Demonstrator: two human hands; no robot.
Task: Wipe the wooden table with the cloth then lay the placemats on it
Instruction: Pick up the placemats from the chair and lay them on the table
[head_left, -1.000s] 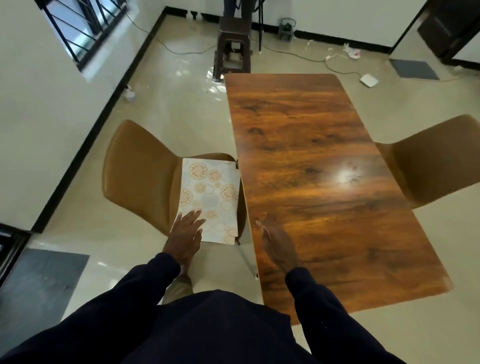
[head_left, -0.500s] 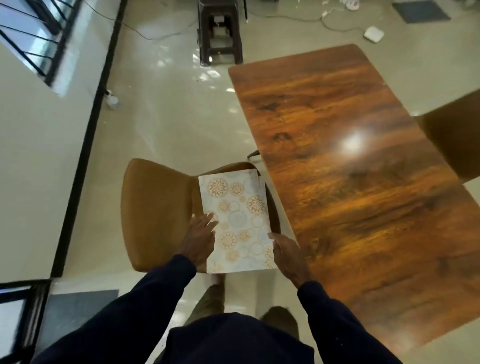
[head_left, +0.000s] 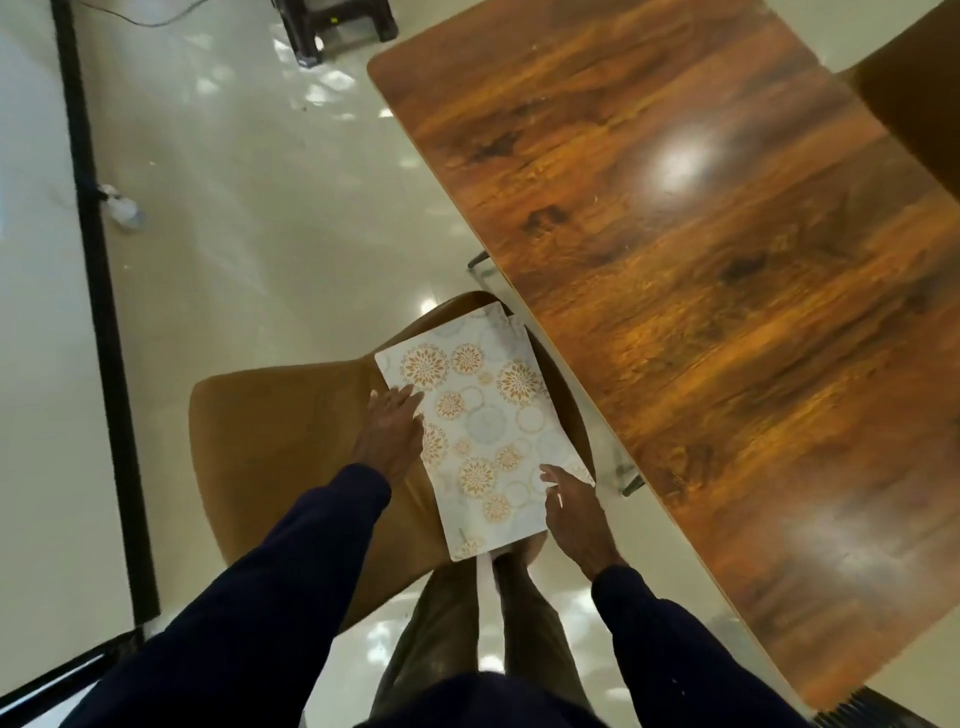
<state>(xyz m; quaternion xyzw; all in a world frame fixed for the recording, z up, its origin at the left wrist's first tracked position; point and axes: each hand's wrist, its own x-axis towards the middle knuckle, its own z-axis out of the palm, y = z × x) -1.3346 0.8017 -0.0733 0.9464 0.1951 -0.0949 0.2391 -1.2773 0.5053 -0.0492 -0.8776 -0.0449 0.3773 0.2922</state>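
A stack of white placemats (head_left: 483, 426) with orange and grey flower circles lies on the seat of a tan chair (head_left: 270, 447), just left of the wooden table (head_left: 701, 291). My left hand (head_left: 389, 431) rests flat on the stack's left edge, fingers straight. My right hand (head_left: 576, 514) touches the stack's near right corner, its fingers relaxed and slightly bent. A second mat's edge peeks out under the top one at the far right corner. No cloth is in view.
A second tan chair (head_left: 914, 93) stands at the table's far right side. A dark stool (head_left: 332, 26) is on the glossy floor beyond the table's end. A black skirting line (head_left: 98, 291) runs along the left wall. My legs stand against the chair's front.
My right hand left the table edge and came onto the placemats' right corner. The view dropped closer over the chair. My left hand stayed on the mats' left edge.
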